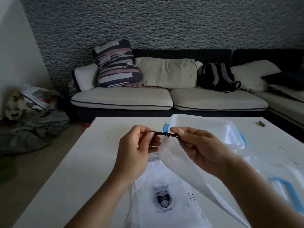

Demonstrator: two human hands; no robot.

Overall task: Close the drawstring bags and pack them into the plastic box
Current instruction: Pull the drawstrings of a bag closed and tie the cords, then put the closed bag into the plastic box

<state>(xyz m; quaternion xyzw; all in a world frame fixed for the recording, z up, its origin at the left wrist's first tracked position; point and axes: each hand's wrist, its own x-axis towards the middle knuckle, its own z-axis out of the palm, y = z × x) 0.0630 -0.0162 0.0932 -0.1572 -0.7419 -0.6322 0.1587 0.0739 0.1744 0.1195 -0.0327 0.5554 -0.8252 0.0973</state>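
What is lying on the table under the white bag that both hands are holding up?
Under the held white bag, another bag with a black bow logo lies flat on the table. The left hand and forearm cover its upper left part, so its cord cannot be seen.

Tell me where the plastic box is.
The plastic box sits open on the table's far right, just behind the right hand.

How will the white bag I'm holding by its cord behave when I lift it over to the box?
Probably floppy: the white bag drapes limp below the dark cord pinched by both hands. Likely light, since it looks flat and thin. It may swing or trail across the table.
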